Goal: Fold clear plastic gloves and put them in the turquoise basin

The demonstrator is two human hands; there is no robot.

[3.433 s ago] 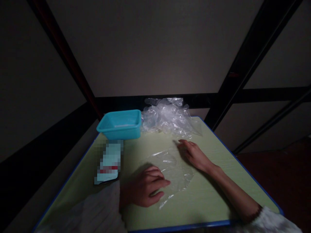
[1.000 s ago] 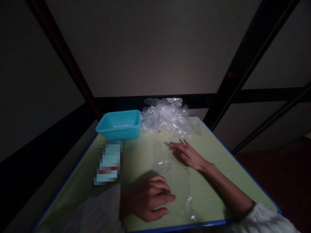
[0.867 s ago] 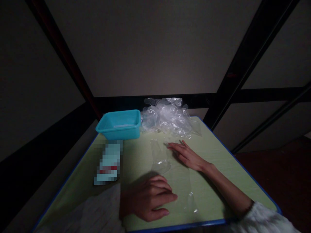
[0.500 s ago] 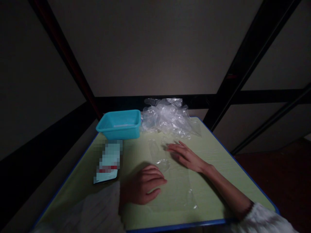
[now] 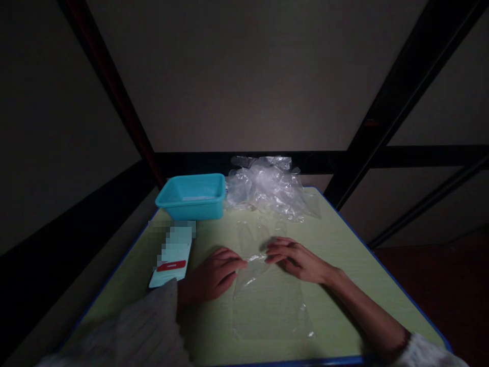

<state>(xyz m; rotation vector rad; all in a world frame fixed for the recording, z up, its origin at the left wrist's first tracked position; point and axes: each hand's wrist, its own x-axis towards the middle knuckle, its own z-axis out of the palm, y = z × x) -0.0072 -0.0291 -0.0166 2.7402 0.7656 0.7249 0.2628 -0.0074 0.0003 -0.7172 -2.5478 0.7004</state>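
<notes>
A clear plastic glove (image 5: 267, 313) lies flat on the table, its fingers pointing away from me and its cuff towards me. My left hand (image 5: 217, 272) is at the glove's left side, thumb and fingertips pinched together on the film. From the right, my right hand (image 5: 300, 261) reaches over the glove with bent fingers closed on it. Between the two hands the film is creased and catches the light. Part of the glove is covered by my right fingers.
Behind the glove lies a heap of clear plastic gloves (image 5: 269, 186). A turquoise basket (image 5: 194, 209) stands at the back left, with a phone (image 5: 173, 262) in front of it. The table (image 5: 344, 300) has a blue edge; a wall (image 5: 244, 92) rises behind.
My left hand has moved up and slightly left, closing on the film. My right hand has come down a little, fingers now curled onto the glove. The film between them has shifted.
</notes>
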